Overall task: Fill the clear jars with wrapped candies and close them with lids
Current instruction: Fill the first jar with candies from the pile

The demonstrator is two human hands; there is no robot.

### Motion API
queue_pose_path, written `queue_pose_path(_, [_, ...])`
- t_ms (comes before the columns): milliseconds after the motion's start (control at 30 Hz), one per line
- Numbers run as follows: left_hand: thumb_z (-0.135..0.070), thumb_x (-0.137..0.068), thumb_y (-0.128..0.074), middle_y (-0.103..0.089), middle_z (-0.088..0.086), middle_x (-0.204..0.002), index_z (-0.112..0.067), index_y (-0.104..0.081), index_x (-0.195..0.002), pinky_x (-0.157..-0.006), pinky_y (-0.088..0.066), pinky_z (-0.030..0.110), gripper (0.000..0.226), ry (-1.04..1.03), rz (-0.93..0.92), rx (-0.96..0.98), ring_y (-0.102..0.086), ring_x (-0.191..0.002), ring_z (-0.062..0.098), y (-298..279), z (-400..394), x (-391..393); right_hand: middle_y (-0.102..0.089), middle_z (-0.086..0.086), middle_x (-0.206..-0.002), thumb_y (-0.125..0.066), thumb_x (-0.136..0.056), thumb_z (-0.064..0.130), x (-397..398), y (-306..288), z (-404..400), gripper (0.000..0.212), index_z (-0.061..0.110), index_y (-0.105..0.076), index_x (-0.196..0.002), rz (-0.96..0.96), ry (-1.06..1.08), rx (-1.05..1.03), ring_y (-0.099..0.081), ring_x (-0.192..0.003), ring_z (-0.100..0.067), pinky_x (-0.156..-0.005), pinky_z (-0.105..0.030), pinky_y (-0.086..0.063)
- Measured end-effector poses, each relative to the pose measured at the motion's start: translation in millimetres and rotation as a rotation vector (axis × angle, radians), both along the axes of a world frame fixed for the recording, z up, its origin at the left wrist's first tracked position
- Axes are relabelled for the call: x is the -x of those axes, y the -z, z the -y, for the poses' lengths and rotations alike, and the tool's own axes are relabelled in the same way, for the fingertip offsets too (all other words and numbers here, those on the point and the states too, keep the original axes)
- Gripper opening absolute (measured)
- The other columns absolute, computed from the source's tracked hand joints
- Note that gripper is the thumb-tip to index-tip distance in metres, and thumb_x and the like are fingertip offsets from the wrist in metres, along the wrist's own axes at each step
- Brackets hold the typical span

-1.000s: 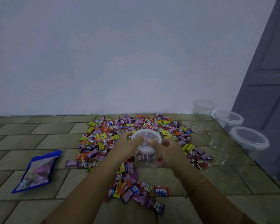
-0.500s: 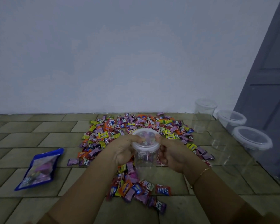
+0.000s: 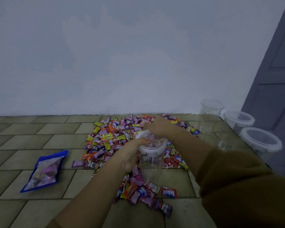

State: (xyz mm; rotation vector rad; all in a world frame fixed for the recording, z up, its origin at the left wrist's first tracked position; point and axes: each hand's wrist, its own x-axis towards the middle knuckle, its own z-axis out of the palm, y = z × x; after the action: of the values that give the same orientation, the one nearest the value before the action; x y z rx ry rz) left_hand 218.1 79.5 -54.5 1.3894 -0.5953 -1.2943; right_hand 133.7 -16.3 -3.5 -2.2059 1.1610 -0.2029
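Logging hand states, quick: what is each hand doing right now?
Left hand: grips the jar below its lid.
Right hand: over the candy pile; grip cannot be told.

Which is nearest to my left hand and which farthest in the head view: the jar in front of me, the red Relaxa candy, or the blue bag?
From your left hand, in the head view:
1. The jar: the left hand holds it, lid on.
2. The red Relaxa candy: on the floor, toward you and to the right.
3. The blue bag: off to the left on the tiles.
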Motion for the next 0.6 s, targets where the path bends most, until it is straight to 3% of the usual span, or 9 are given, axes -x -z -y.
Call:
queue_pose_path(67, [-0.009, -0.089, -0.053, -0.064, 0.003, -0.089, -0.013, -0.066, -0.088, -0.07, -0.038, 0.031, 0.014, 0.015, -0.011, 0.009, -0.052, -0.081, 0.019, -0.9, -0.3, 0.4, -0.043, -0.008, -0.064, -0.037, -0.1, 0.017, -9.7, 2.2, 4.5, 0.031, 0.001, -0.051, -0.123, -0.066, 0.019, -0.035, -0.045, -0.059, -0.022, -0.05, -0.027, -0.033])
queue_pose_path(100, [-0.009, -0.089, -0.053, -0.065, 0.004, -0.089, -0.012, -0.066, -0.088, -0.073, -0.039, 0.032, 0.014, 0.026, -0.016, 0.012, -0.052, -0.081, 0.019, -0.9, 0.3, -0.6, -0.051, -0.011, -0.072, -0.038, -0.099, 0.008, -13.0, 3.4, 5.9, 0.03, 0.0, -0.048, -0.126, -0.121, -0.001, -0.028, -0.049, -0.067, -0.025, -0.054, -0.028, -0.036])
queue_pose_path(133, [-0.008, -0.088, -0.053, -0.065, 0.005, -0.089, -0.011, -0.067, -0.09, -0.077, -0.04, 0.033, 0.014, 0.039, -0.021, 0.017, -0.053, -0.081, 0.02, -1.3, 0.7, -1.2, -0.057, -0.014, -0.08, -0.038, -0.097, 0.003, -15.5, 4.9, 8.7, 0.027, -0.001, -0.052, -0.12, -0.19, -0.01, -0.022, -0.05, -0.071, -0.025, -0.057, -0.027, -0.039])
queue_pose_path(200, [-0.008, -0.088, -0.052, -0.065, 0.007, -0.088, -0.009, -0.066, -0.094, -0.081, -0.041, 0.034, 0.015, 0.063, -0.036, 0.019, -0.055, -0.081, 0.022, -0.8, 1.9, -3.4, -0.053, -0.01, -0.073, -0.036, -0.096, 0.001, -19.8, 7.0, 10.5, 0.023, 0.003, -0.057, -0.086, -0.184, 0.021, -0.123, -0.042, -0.059, -0.017, -0.052, -0.018, -0.037])
queue_pose_path(267, [-0.008, -0.088, -0.052, -0.063, 0.005, -0.082, -0.009, -0.064, -0.093, -0.074, -0.04, 0.033, 0.013, 0.066, -0.032, 0.002, -0.053, -0.075, 0.02, 0.0, 2.6, -5.0, -0.04, -0.003, -0.065, -0.035, -0.097, 0.003, -20.1, 7.2, 10.5, 0.034, 0.012, -0.041, -0.065, -0.162, 0.015, -0.117, -0.035, -0.054, -0.012, -0.05, -0.018, -0.033])
queue_pose_path(367, [-0.008, -0.087, -0.053, -0.061, 0.005, -0.079, -0.01, -0.063, -0.092, -0.073, -0.038, 0.033, 0.012, 0.06, -0.037, -0.01, -0.051, -0.073, 0.02, 1.9, 4.0, -6.2, -0.035, -0.009, -0.06, -0.027, -0.099, 0.006, -19.5, 9.0, 16.2, 0.037, 0.011, -0.038, -0.063, -0.184, -0.026, -0.171, -0.03, -0.048, -0.016, -0.048, -0.025, -0.029])
queue_pose_path(500, [-0.008, -0.085, -0.054, -0.063, 0.007, -0.085, -0.009, -0.064, -0.093, -0.086, -0.036, 0.037, 0.013, 0.062, -0.064, 0.008, -0.051, -0.081, 0.023, 6.2, 5.5, -6.8, -0.035, -0.006, -0.055, -0.026, -0.101, 0.019, -12.9, 7.4, 13.2, 0.039, 0.011, -0.039, -0.065, -0.106, -0.006, -0.167, -0.031, -0.044, -0.016, -0.043, -0.022, -0.028])
queue_pose_path(600, [-0.012, -0.088, -0.054, -0.064, 0.006, -0.089, -0.01, -0.065, -0.095, -0.08, -0.04, 0.033, 0.013, 0.071, -0.057, 0.05, -0.054, -0.082, 0.021, 6.4, 3.2, -4.5, -0.036, -0.005, -0.058, -0.03, -0.099, 0.021, -13.1, 8.0, 12.0, 0.037, 0.01, -0.037, -0.064, -0.06, 0.061, -0.105, -0.036, -0.053, -0.019, -0.052, -0.027, -0.03])
